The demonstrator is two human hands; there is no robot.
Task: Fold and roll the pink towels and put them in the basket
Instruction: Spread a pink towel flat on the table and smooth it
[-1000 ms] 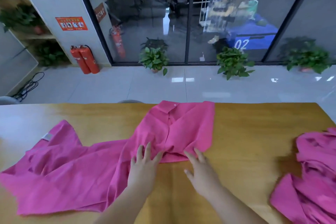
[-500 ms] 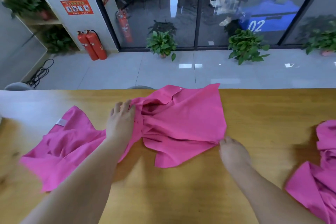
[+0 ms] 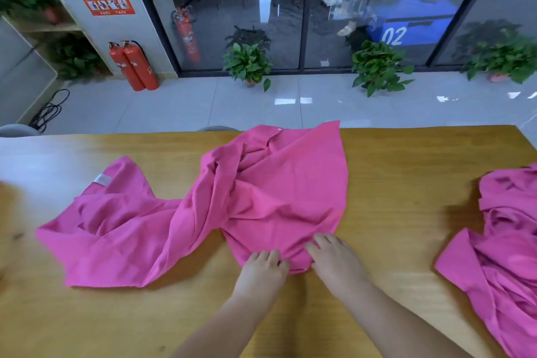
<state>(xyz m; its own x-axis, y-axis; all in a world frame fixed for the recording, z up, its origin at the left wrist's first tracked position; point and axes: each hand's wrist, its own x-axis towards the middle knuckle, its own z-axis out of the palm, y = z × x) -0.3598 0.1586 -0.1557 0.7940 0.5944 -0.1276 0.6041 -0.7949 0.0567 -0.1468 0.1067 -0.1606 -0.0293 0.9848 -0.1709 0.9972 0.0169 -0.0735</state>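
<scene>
While the left hand point(image 3: 263, 272) is pinching the pink towel point(image 3: 279, 195) at lower centre, the right hand point(image 3: 334, 261) is pressing open-fingered, anchoring the hem.

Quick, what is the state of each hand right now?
Left hand: grips the near edge of the pink towel.
Right hand: rests on the same edge; whether it grips cannot be told.
</scene>
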